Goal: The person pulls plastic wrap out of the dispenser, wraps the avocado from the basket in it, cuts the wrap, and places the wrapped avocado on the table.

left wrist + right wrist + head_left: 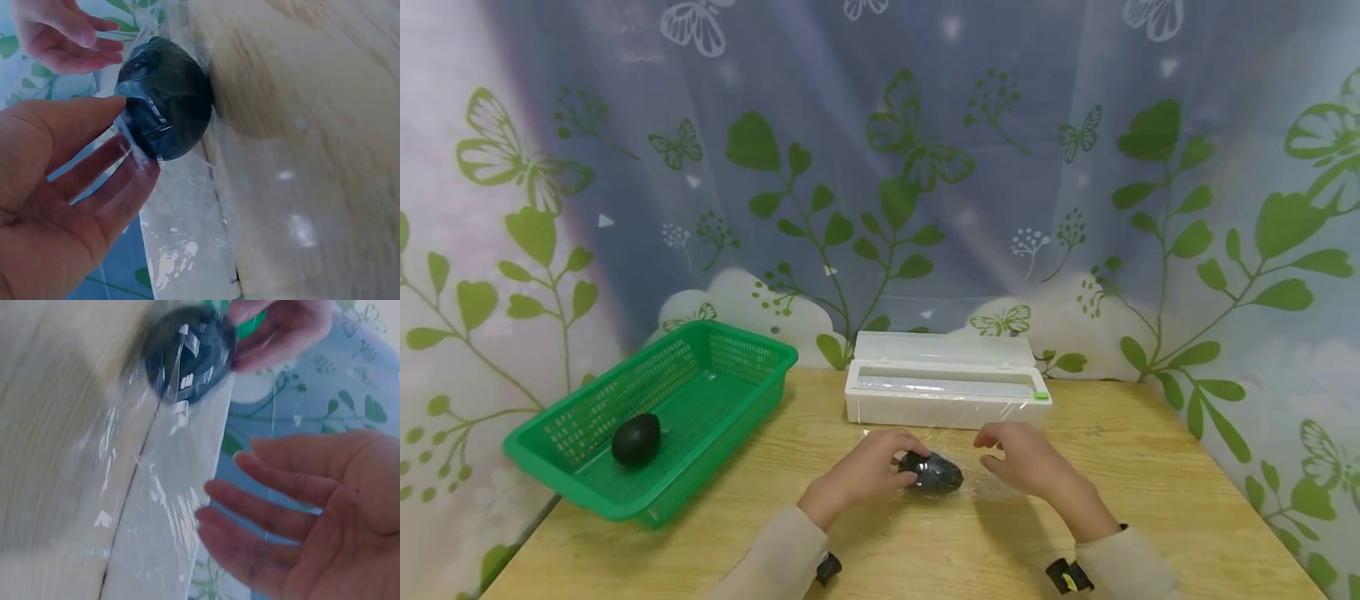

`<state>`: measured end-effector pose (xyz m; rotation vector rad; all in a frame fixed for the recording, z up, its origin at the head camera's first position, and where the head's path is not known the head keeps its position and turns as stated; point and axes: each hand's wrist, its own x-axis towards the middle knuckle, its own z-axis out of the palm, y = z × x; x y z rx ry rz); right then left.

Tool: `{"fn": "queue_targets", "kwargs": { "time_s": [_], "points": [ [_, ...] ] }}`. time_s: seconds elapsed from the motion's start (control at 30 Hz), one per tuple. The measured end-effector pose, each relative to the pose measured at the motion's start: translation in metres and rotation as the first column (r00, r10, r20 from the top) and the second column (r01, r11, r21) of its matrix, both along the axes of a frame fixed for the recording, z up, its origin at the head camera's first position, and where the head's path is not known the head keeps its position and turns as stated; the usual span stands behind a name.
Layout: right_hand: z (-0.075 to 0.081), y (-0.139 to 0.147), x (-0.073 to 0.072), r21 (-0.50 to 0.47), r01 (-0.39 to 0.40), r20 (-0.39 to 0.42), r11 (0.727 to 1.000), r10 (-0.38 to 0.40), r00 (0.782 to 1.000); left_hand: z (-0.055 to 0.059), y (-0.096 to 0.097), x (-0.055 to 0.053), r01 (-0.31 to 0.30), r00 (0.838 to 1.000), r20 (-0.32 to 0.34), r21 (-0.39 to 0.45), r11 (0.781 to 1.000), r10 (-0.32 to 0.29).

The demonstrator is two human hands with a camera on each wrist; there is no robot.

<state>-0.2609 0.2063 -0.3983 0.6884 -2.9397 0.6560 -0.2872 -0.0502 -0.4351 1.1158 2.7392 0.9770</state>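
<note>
A dark avocado (934, 473) with clear plastic wrap over it is at the middle of the wooden table. My left hand (874, 467) pinches its left end between thumb and fingers; the left wrist view shows the thumb and fingertips on the wrapped skin. To the right of the avocado, my right hand (1026, 457) is apart from it, fingers spread and slightly bent, holding nothing visible. The loose plastic wrap (156, 487) stretches from the avocado over the table and toward the white wrap dispenser (947, 412) behind it.
The dispenser's lid (943, 348) stands raised at the back. On the left, a green plastic basket (722, 442) holds a second dark avocado (636, 440). A patterned curtain (880, 167) hangs behind the wooden table (1150, 483).
</note>
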Motion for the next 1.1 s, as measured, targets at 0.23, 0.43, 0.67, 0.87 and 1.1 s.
{"fn": "queue_targets", "kwargs": {
  "time_s": [0.23, 0.43, 0.67, 0.87, 1.1],
  "points": [
    [-0.009, -0.013, 0.000, -0.063, -0.101, 0.103, 0.993, 0.107, 0.989, -0.007, -0.006, -0.004, -0.001, 0.999, 0.043, 0.087, 0.996, -0.003],
    [-0.015, -0.014, -0.004, -0.125, -0.154, 0.134, 0.980, 0.170, 0.976, -0.009, -0.010, -0.008, -0.004, 0.998, 0.067, 0.116, 0.993, -0.004],
    [-0.020, -0.014, -0.007, -0.162, -0.206, 0.120, 0.965, 0.226, 0.967, -0.013, -0.013, -0.014, -0.045, 0.988, 0.153, 0.168, 0.985, 0.019],
    [-0.022, -0.017, -0.009, -0.137, -0.181, 0.071, 0.974, 0.192, 0.979, -0.014, -0.013, -0.018, -0.031, 0.988, 0.151, 0.189, 0.981, 0.002],
    [-0.027, -0.025, -0.009, -0.144, -0.148, -0.005, 0.978, 0.149, 0.989, -0.015, -0.010, -0.018, -0.002, 0.983, 0.183, 0.167, 0.986, -0.029]
  ]
}}
